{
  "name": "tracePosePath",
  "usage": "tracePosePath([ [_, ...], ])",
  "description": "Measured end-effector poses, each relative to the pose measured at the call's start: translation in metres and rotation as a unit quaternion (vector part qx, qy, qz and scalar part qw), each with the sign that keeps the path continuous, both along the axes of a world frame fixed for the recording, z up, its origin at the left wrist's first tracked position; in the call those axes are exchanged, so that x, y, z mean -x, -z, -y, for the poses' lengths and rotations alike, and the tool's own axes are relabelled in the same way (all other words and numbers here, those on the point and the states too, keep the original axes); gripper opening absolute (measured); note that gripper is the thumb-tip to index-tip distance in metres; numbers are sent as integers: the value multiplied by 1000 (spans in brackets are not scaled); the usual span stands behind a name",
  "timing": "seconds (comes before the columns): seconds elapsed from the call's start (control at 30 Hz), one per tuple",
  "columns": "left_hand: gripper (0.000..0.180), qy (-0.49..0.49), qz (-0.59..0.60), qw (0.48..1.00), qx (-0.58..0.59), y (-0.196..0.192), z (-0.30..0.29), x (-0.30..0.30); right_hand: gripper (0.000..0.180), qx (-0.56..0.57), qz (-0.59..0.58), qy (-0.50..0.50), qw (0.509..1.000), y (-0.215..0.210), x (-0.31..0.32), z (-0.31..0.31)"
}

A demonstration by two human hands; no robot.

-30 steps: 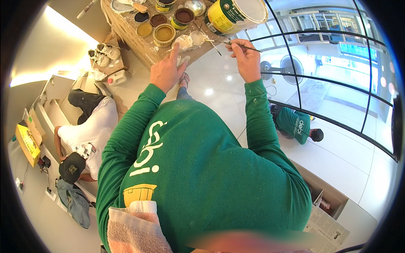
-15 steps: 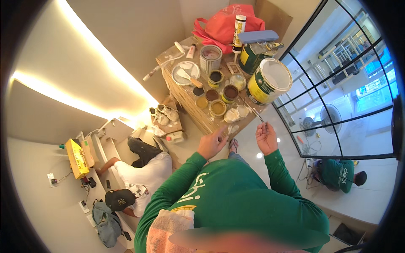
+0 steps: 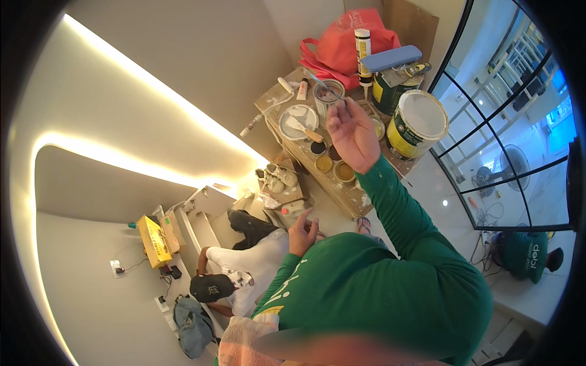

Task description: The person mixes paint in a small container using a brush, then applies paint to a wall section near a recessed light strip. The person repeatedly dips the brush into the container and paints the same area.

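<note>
My right hand is raised over the wooden worktop, fingertips pinched on a slender grey tool whose kind I cannot make out. The tool slants across the opening of a paint-smeared metal can. Left of that can lies a round lid with white filler on it and a putty knife across it. Small open paint tins, among them an ochre one, stand beneath my right hand, which hides some. My left hand hangs empty near my body, index finger out and the others loosely curled.
Behind the cans are a red bag, a sealant cartridge and a large white-topped bucket. A person in white crouches at my left. A black-framed glass partition stands on the right; shoes rest on a box.
My right hand has moved up and left over the worktop with the slender tool. My left hand has drawn back toward my body. The whole view has shifted.
</note>
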State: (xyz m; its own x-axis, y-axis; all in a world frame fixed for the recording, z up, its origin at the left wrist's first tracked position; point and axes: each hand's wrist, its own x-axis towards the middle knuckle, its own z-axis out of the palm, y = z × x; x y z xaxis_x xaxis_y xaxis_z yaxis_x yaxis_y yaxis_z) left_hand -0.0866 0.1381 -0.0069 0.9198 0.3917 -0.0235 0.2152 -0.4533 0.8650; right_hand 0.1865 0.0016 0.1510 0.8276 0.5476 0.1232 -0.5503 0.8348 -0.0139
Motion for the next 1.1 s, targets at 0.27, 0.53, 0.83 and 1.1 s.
tracePosePath([
  [0.27,41,17,-15,1000,4,-29,-113,24,14,14,-8,121,993,5,-55,-128],
  [0.53,40,-45,-34,992,110,-47,-176,58,13,78,-22,205,975,14,-102,-208],
  [0.83,40,-111,-63,985,119,-43,-214,75,16,95,-69,247,962,40,-193,-258],
  [1.1,39,-144,-87,980,107,-51,-250,34,25,111,-145,254,950,79,-288,-293],
])
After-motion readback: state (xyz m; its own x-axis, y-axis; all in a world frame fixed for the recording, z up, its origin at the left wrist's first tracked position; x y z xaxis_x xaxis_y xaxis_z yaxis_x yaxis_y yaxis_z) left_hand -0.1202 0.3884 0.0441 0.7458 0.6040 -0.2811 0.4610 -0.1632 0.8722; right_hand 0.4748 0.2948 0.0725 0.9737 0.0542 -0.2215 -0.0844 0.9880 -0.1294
